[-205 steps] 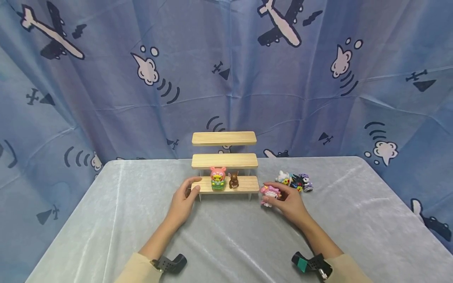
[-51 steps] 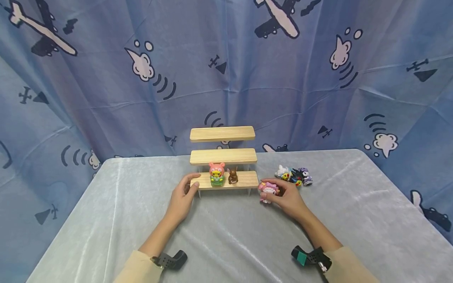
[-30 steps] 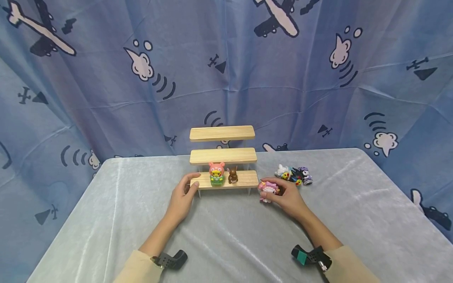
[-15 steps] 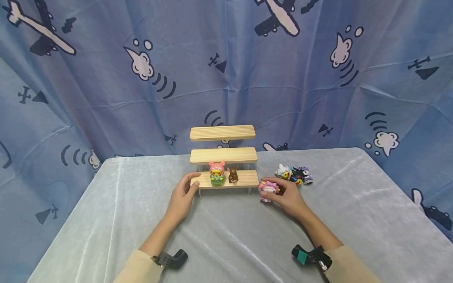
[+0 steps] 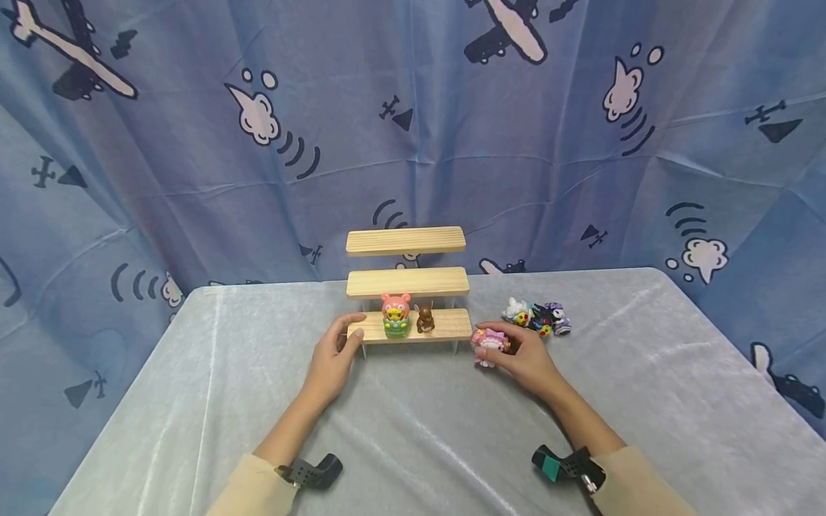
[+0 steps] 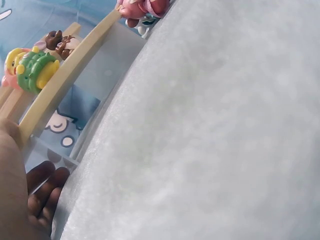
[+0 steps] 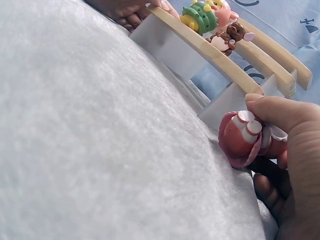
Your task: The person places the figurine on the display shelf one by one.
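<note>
Wrist view: right hand (image 7: pixel 302 155) holds figurine (image 7: pixel 237 142), feet (image 7: pixel 253 128) distinct; head view: unclear.

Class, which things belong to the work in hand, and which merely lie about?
Seemingly in the work:
wooden stand, gripped by left hand
pink figurine, held in right hand
green-suited figurine
brown figurine
clustered figurines

Just around:
printed curtain
pale tablecloth
wristbands

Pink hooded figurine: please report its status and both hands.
Left hand grips lowest board of three-tier pale wooden stand. Right hand holds pink-and-white hooded figurine beside stand's right end. Nothing visible between figurine and stand.
</note>
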A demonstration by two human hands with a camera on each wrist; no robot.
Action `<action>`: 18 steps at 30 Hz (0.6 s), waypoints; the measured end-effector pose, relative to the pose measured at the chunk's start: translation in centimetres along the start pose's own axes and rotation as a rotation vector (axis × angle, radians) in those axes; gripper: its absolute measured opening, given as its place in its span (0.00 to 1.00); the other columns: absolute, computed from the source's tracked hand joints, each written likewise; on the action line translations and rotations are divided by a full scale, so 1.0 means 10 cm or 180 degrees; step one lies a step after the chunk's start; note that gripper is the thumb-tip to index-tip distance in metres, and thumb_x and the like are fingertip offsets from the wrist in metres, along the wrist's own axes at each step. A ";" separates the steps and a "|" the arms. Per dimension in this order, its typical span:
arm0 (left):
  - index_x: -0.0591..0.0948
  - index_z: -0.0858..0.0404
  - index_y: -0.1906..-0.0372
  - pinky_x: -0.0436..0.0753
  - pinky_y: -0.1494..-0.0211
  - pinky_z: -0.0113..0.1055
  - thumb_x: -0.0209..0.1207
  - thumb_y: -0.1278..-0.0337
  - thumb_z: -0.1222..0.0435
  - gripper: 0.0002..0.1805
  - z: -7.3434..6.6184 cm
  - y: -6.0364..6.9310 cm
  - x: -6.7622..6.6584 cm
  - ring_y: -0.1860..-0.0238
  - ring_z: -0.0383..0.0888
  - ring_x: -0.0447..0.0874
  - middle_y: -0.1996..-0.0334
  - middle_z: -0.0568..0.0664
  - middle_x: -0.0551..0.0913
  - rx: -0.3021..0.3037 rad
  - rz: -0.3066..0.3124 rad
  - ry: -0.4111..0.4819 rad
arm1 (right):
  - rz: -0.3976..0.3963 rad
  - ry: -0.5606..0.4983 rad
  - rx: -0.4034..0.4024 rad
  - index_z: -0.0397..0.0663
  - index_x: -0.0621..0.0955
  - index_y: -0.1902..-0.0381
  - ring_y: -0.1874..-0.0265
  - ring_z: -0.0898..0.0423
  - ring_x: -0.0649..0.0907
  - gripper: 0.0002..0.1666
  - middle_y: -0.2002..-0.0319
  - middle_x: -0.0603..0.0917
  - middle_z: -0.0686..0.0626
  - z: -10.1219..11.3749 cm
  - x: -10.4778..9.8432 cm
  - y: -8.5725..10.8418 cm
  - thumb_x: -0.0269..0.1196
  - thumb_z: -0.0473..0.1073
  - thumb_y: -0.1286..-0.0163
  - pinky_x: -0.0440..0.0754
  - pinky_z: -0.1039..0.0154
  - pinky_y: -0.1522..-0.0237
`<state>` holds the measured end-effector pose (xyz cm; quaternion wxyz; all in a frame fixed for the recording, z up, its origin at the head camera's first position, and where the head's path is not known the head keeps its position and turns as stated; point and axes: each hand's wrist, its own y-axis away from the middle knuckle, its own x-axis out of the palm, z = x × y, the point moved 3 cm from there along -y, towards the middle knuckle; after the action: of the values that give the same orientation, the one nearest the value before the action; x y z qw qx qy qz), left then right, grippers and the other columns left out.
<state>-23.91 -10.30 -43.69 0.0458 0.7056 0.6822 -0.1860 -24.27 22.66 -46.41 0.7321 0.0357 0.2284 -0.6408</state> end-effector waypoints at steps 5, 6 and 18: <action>0.77 0.65 0.37 0.77 0.54 0.28 0.53 0.25 0.64 0.17 -0.01 0.01 0.00 0.55 0.48 0.83 0.41 0.61 0.82 0.0008 0.0002 -0.0001 | -0.0004 -0.0029 0.0026 0.39 0.82 0.41 0.60 0.70 0.81 0.27 0.49 0.85 0.39 -0.01 0.00 0.01 0.73 0.35 0.39 0.81 0.73 0.60; 0.77 0.65 0.37 0.77 0.54 0.28 0.53 0.25 0.64 0.17 -0.01 0.01 0.00 0.55 0.48 0.82 0.41 0.61 0.82 0.0006 0.0001 0.0000 | -0.0005 -0.0020 0.0030 0.39 0.82 0.41 0.60 0.70 0.81 0.27 0.49 0.85 0.39 -0.01 0.00 0.01 0.73 0.35 0.39 0.81 0.73 0.60; 0.76 0.65 0.36 0.77 0.52 0.28 0.52 0.24 0.65 0.18 -0.01 0.00 0.00 0.52 0.49 0.83 0.38 0.60 0.80 -0.0001 0.0027 0.0011 | -0.0023 0.0118 0.0033 0.41 0.83 0.42 0.60 0.69 0.80 0.26 0.49 0.85 0.39 -0.03 0.00 -0.01 0.73 0.37 0.39 0.80 0.72 0.60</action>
<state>-23.92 -10.26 -43.63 0.0455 0.7088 0.6793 -0.1845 -24.41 22.77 -46.66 0.7252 0.0505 0.2389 -0.6438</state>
